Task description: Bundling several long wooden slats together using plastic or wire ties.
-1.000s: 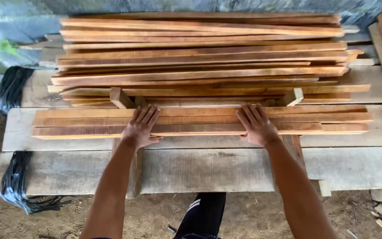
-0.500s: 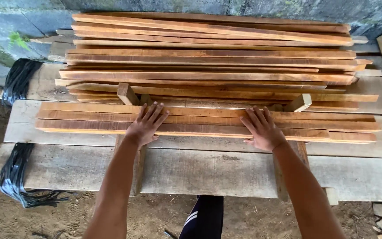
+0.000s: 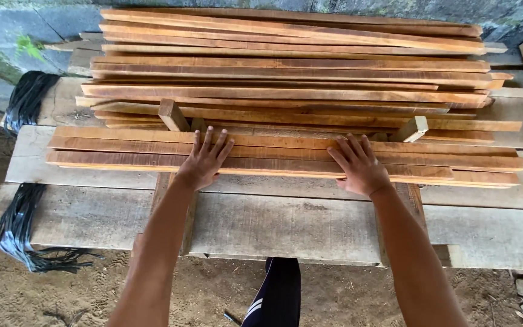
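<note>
Both palms are down flat, fingers spread, pressing on the near row of reddish wooden slats [image 3: 286, 156] and gripping nothing. Left hand [image 3: 204, 160] sits on the slats toward their left half, right hand [image 3: 360, 165] toward the middle-right, well apart from each other. Those slats lie side by side along the grey plank bench [image 3: 286, 224], on its middle boards. Just behind the slats, two short wooden blocks [image 3: 172, 114] stand up, and behind them rises a big stack of long slats [image 3: 292, 66]. Off the left ends of the slats, bundles of black straps [image 3: 25, 97] hang over the bench edge. Below the bench's near edge, sandy ground [image 3: 213, 297] and a dark trouser leg [image 3: 276, 293] show.
</note>
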